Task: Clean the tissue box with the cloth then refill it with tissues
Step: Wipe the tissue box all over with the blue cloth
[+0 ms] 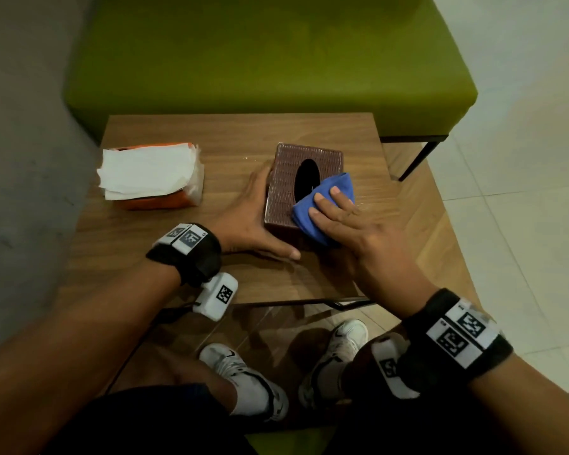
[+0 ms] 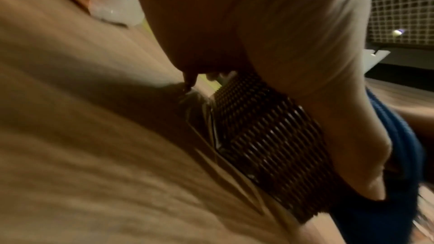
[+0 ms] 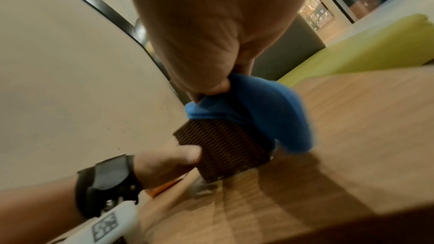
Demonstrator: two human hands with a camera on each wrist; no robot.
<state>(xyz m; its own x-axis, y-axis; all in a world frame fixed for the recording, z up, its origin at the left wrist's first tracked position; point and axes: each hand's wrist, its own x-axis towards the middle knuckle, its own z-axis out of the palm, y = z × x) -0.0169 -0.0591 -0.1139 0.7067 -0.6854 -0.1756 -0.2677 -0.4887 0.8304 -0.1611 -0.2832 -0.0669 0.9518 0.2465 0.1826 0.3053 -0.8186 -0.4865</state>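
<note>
A brown woven tissue box [image 1: 286, 178] with a dark oval opening stands on the wooden table [image 1: 230, 133]. My left hand [image 1: 250, 218] holds its near left corner, with the fingers along the left side and the thumb across the near side. A blue cloth [image 1: 334, 187] lies over the box's near right top corner. My right hand [image 1: 342, 218] presses it down with the fingers flat on top. In the right wrist view the thumb is tucked into the cloth [image 3: 270, 110] above the box [image 3: 225, 147]. An orange tissue pack [image 1: 151, 174] with white tissues on top lies at the table's left.
A green bench [image 1: 260, 60] stands behind the table, its black leg [image 1: 421, 159] to the right. A grey wall [image 1: 23, 126] runs along the left and pale tile floor [image 1: 523, 192] lies to the right. My feet in white shoes [image 1: 243, 379] are below the table's near edge.
</note>
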